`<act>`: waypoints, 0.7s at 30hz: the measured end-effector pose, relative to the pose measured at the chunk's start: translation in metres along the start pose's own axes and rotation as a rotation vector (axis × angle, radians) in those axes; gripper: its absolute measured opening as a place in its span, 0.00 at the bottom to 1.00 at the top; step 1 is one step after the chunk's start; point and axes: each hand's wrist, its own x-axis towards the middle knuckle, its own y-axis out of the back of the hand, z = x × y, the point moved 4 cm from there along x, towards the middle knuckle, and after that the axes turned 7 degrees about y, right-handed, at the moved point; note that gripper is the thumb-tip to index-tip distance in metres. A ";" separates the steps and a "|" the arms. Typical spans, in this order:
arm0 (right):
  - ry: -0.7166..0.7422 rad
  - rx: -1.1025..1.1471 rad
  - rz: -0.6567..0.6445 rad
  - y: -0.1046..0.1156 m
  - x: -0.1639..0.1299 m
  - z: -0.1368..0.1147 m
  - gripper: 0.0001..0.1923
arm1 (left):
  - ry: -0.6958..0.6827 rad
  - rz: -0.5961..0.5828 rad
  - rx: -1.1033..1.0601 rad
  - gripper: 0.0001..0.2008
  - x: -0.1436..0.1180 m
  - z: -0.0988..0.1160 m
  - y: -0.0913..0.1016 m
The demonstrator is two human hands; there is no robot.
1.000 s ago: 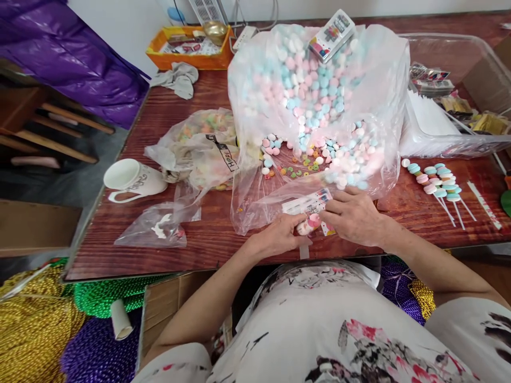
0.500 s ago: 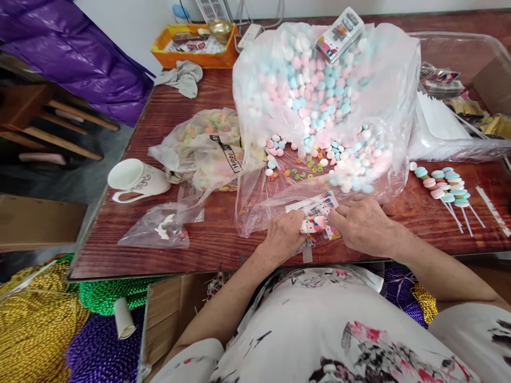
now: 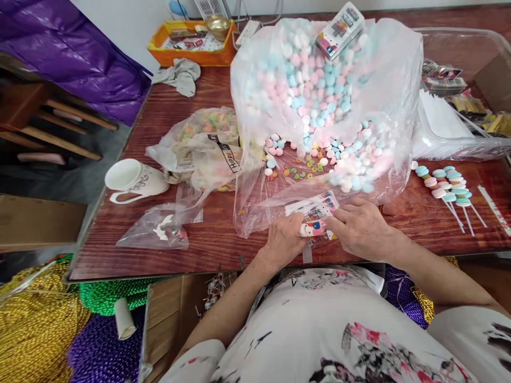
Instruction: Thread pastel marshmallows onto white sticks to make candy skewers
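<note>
At the table's front edge, both my hands are closed on a small printed packet [image 3: 313,229], white with red and blue dots. My left hand [image 3: 286,235] grips its left end and my right hand [image 3: 361,226] pinches the right end; the fingertips are partly hidden. Flat printed wrappers [image 3: 319,205] lie just under and beyond the packet. Behind them spreads a large clear plastic bag [image 3: 263,199] of pink, blue and white candies [image 3: 327,88]. Small colored rings [image 3: 301,173] lie at its mouth. Candy skewers on white sticks [image 3: 447,186] rest to the right.
At left stand a white mug [image 3: 138,181], a bag of colored rings [image 3: 207,127] and a small clear bag [image 3: 147,234]. An orange box [image 3: 191,58] and grey cloth [image 3: 179,77] sit behind. A printed pack [image 3: 339,29] tops the large bag; a clear tray [image 3: 471,149] is at right.
The packet has turned slightly in my hands, showing more of its dotted print and less pink. Both hands keep their hold in nearly the same place. The view has shifted a little.
</note>
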 end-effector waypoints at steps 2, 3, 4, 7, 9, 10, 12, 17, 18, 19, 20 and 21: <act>-0.005 0.014 -0.036 -0.010 0.006 -0.006 0.09 | -0.011 -0.029 -0.049 0.07 0.001 0.005 -0.003; -0.001 0.028 -0.051 -0.014 0.009 -0.008 0.09 | -0.008 -0.045 -0.089 0.06 0.001 0.007 -0.004; 0.010 0.050 -0.063 -0.017 0.011 -0.009 0.09 | 0.003 -0.062 -0.141 0.05 0.001 0.008 -0.004; 0.049 0.153 -0.049 -0.016 0.013 -0.002 0.10 | 0.053 -0.135 -0.397 0.06 0.000 0.008 0.004; 0.034 0.227 -0.008 -0.009 0.011 0.008 0.12 | 0.075 -0.235 -0.659 0.13 -0.002 0.010 0.012; 0.024 0.260 0.012 -0.005 0.010 0.014 0.12 | 0.091 -0.306 -0.796 0.17 -0.003 0.011 0.015; 0.030 0.323 0.032 0.000 0.008 0.019 0.14 | 0.167 -0.447 -1.022 0.20 -0.006 0.012 0.018; 0.126 0.456 0.060 -0.006 0.017 0.011 0.16 | 0.371 -0.444 -1.266 0.20 -0.008 0.013 0.009; 0.131 0.470 0.076 -0.009 0.019 0.009 0.16 | 0.376 -0.402 -1.282 0.19 -0.008 0.014 0.006; 0.131 0.481 0.101 -0.011 0.020 0.008 0.17 | 0.379 -0.351 -1.291 0.18 -0.008 0.013 0.004; 0.118 0.490 0.141 -0.012 0.021 0.007 0.17 | 0.383 -0.291 -1.289 0.18 -0.007 0.012 0.002; 0.087 0.496 0.208 -0.012 0.020 0.008 0.17 | 0.384 -0.220 -1.272 0.17 -0.006 0.010 0.002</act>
